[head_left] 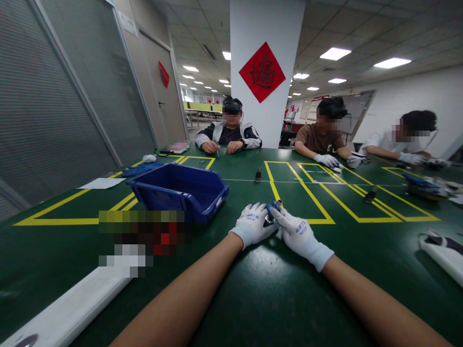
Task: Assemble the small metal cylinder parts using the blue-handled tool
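Note:
My left hand (254,224), in a white work glove with blue fingertips, is closed around a small shiny metal part (268,220) just above the green table. Against it, from the other side, my right hand (297,234) in a matching glove is closed on the same piece. A short metal cylinder end (279,204) sticks up between the fingertips. Most of the piece is hidden by the gloves, so its exact kind cannot be made out. Beyond my hands a dark, tapered fitting (258,175) stands upright on the table.
Left of my hands sits a blue plastic bin (177,190). Yellow tape (318,221) marks rectangles on the green table (249,299). A white sheet (102,183) lies far left, and another dark fitting (370,195) to the right. Several people sit across the table, some wearing gloves.

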`<state>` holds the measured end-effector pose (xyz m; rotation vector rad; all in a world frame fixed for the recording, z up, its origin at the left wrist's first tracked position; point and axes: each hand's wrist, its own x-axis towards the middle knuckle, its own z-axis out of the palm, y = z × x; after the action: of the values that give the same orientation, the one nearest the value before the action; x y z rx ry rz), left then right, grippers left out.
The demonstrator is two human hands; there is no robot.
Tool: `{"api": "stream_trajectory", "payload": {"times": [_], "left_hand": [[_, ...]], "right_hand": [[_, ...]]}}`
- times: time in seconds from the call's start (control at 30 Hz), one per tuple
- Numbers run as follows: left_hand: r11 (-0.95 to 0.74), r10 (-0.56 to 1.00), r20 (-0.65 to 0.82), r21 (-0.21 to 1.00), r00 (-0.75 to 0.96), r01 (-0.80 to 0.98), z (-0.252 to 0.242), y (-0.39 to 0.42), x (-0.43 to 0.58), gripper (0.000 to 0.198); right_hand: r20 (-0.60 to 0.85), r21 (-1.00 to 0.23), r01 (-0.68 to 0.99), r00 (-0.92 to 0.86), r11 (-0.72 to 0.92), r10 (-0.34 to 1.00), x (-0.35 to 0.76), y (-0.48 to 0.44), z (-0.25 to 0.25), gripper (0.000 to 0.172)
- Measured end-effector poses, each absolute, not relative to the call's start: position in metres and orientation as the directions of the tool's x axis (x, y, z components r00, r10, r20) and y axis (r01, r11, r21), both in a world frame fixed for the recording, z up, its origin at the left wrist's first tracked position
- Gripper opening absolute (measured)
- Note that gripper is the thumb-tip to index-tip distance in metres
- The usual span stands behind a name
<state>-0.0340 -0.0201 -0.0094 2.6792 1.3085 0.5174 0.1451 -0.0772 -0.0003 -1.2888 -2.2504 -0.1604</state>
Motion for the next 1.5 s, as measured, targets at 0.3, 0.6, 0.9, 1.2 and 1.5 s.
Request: {"api": "stream_trajectory", "payload": {"times": [0.3, 0.6, 0.9, 1.2, 1.5], "left_hand": [[-0.625, 0.78, 0.246, 0.243, 0.576, 0.742, -0.004, -0.023, -0.036, 0.07], [-0.61, 0.792, 0.231, 0.253, 0.566, 0.751, -0.002, -0.025, -0.035, 0.069], [-0.61, 0.792, 0.236, 0.27, 0.563, 0.745, -0.004, -0.025, -0.036, 0.074], [-0.615, 0.787, 0.269, 0.257, 0.556, 0.746, -0.001, -0.027, -0.035, 0.068], [-0.389, 0.886, 0.385, 0.309, 0.26, 0.868, 0.013, -0.028, -0.034, 0.043]], "right_hand": [[0.585, -0.254, 0.852, -0.241, 0.457, 0.774, 0.153, -0.073, -0.003, 0.079], [0.557, -0.501, 0.804, 0.014, 0.322, 0.831, 0.156, -0.062, -0.007, 0.075], [0.304, -0.833, 0.54, 0.261, 0.122, 0.916, 0.168, -0.054, -0.001, 0.068], [0.227, -0.892, 0.44, 0.235, 0.105, 0.945, 0.164, -0.059, 0.006, 0.067], [0.554, -0.476, 0.734, -0.178, 0.484, 0.814, 0.15, -0.07, -0.006, 0.073]]}}
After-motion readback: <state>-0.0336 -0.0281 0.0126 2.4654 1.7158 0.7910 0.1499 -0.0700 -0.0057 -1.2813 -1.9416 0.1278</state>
